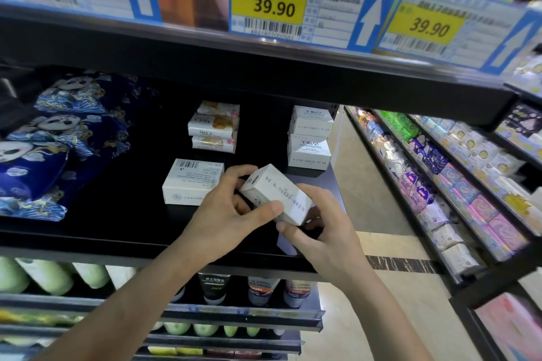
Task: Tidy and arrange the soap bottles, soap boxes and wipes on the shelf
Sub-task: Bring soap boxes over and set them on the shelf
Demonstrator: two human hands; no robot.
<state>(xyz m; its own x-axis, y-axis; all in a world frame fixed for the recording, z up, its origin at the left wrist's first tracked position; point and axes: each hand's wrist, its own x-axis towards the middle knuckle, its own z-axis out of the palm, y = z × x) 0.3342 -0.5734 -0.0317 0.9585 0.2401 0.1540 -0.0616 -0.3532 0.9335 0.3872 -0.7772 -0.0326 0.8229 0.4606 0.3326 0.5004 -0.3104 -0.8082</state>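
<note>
Shelf (123,231) is black and wide, and all my places go from it. Blue wipes packs (55,138) lie at its left end. Two white soap boxes (310,138) sit stacked at its right end, near the back. One flat box (192,182) lies in the middle. My box (277,193) is above the shelf's front, tilted, its long side running from back-left to front-right. My left hand (234,214) and right hand (325,231) both pinch it. The stack is back and right, nearer my right hand.

Bright overhead store light, the black shelf (123,214) deep in shadow, edges bowed and price tags (296,6) blurred.
</note>
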